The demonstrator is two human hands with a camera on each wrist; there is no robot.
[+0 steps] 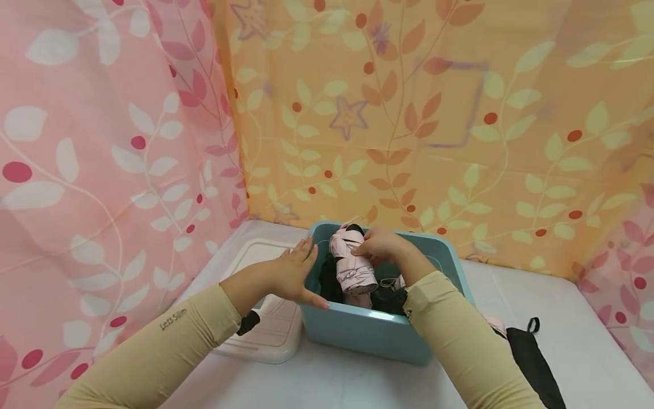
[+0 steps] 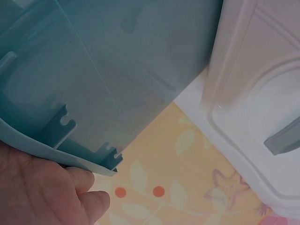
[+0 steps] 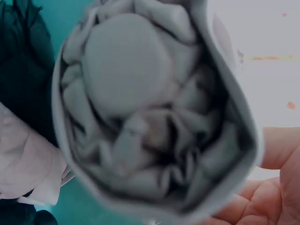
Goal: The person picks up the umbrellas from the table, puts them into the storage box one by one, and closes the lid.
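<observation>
A folded pink umbrella (image 1: 353, 271) is held by my right hand (image 1: 387, 245), thumb and fingers at its side, above the inside of a blue plastic box (image 1: 365, 335). Its end, with bunched cloth around a round cap (image 3: 126, 65), fills much of the right wrist view, blurred. My left hand (image 1: 292, 276) rests on the box's left rim, fingers spread and fairly straight, thumb at the front edge. In the left wrist view that hand (image 2: 42, 192) touches the rim beside small moulded hooks. Dark and pale folded items, including a black one (image 1: 389, 299), lie in the box.
A white lid (image 1: 278, 349) lies left of the box, partly under my left arm, with a small black item (image 1: 249, 322) near it. To the right, a black pouch with a loop (image 1: 533, 360) lies on the white surface. Patterned curtains (image 1: 409, 113) stand behind and on both sides.
</observation>
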